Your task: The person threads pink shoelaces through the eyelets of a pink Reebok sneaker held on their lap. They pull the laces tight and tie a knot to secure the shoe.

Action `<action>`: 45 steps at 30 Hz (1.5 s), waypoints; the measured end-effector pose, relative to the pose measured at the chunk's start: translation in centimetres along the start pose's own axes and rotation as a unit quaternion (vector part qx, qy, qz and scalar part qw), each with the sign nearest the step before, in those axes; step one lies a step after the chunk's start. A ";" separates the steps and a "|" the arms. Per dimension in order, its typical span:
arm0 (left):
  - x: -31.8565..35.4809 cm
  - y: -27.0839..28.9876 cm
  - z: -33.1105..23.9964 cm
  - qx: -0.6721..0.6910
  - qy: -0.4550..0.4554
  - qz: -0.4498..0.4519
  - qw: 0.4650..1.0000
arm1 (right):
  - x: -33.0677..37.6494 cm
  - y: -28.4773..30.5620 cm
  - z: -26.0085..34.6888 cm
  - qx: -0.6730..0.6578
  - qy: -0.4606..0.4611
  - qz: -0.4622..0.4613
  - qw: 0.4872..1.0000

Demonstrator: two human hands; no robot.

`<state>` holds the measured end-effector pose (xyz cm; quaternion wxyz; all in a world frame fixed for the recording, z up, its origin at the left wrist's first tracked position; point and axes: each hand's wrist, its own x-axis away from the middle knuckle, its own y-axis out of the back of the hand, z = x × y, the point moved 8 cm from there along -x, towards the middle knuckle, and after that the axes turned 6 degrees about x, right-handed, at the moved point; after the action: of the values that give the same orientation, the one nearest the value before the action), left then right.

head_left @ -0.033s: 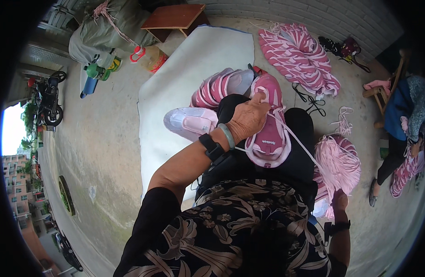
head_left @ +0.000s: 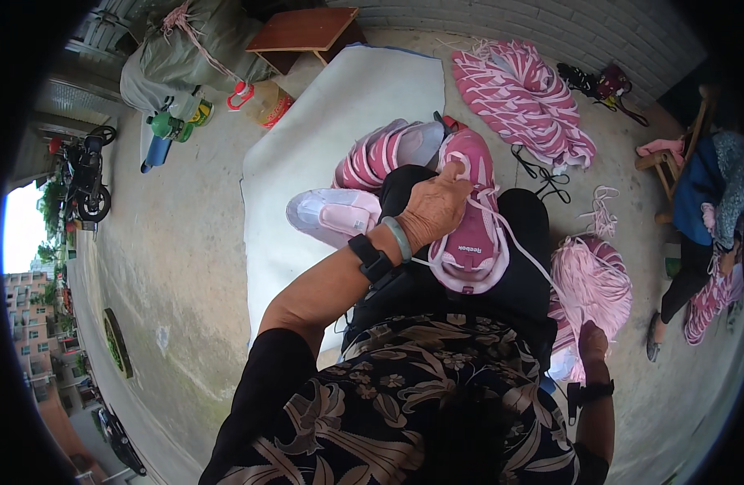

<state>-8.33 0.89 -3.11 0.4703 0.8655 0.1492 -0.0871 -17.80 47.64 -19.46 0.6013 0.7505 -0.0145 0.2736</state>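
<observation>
Fingers (head_left: 451,182) of left hand (head_left: 432,212) curled over pink mesh sneaker (head_left: 469,234), right hand (head_left: 592,341) fingers hidden, white lace (head_left: 527,257) trailing.

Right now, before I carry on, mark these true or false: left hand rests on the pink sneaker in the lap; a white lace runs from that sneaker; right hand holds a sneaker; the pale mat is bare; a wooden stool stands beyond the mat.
1. The left hand rests on the pink sneaker in the lap. True.
2. A white lace runs from that sneaker. True.
3. The right hand holds a sneaker. False: it is low beside the heap of pink laces.
4. The pale mat is bare. False: more pink sneakers lie on it.
5. A brown wooden stool stands beyond the mat. True.
</observation>
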 end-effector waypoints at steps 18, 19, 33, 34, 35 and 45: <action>-0.6 5.4 3.4 0.098 0.096 -0.114 0.984 | -1.6 23.8 30.3 -0.370 0.379 -0.175 0.830; -0.5 4.9 4.4 0.218 0.179 -0.068 0.957 | -1.3 24.2 30.1 -0.368 0.384 -0.196 0.824; 0.2 2.8 5.0 0.322 0.242 0.291 0.868 | 2.0 23.4 28.2 -0.371 0.399 -0.223 0.808; -0.1 2.9 4.6 0.315 0.243 0.287 0.871 | 1.9 23.2 28.1 -0.376 0.396 -0.220 0.809; -0.3 3.1 4.5 0.308 0.244 0.283 0.875 | 1.9 23.1 28.1 -0.380 0.392 -0.217 0.809; 0.0 4.0 5.9 0.542 0.296 0.153 0.771 | 2.5 23.8 28.0 -0.396 0.398 -0.178 0.808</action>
<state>-7.05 -6.10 -3.15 -0.1374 0.9711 0.0745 0.1805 -12.96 16.32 -0.64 0.8375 0.2619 0.2529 0.4074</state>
